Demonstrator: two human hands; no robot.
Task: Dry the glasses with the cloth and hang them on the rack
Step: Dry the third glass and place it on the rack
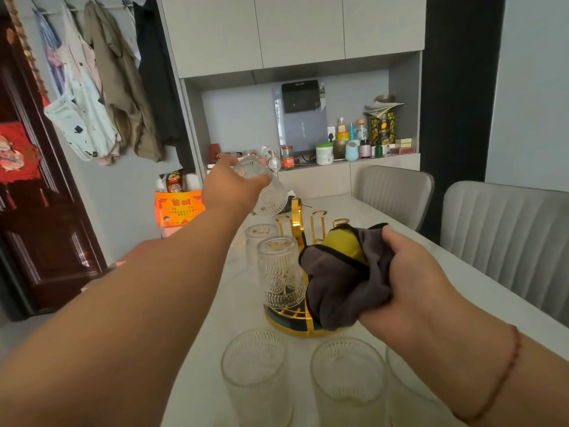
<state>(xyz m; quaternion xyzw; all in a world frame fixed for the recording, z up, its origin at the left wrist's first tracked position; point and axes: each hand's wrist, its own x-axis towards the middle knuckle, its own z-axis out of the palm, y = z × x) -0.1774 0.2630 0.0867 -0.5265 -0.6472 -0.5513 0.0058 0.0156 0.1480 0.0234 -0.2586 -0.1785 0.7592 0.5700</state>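
Observation:
My left hand (pixel 229 188) grips a patterned glass (pixel 271 192), tilted mouth-down above the far side of the gold rack (pixel 295 229). Two glasses hang upside down on the rack's left pegs: a near one (pixel 278 272) and one behind it (pixel 257 238). My right hand (pixel 412 272) holds a bunched grey and yellow cloth (pixel 341 282) over the rack's right side, hiding part of it. Three upright glasses stand on the table near me, at the left (pixel 255 374), the middle (pixel 348 380) and the right (pixel 409 392).
The white table (pixel 215 303) runs away from me, with two grey chairs (pixel 508 241) along its right side. An orange box (pixel 178 208) sits beyond the table's left edge. A counter with bottles and jars (pixel 354 143) lies behind.

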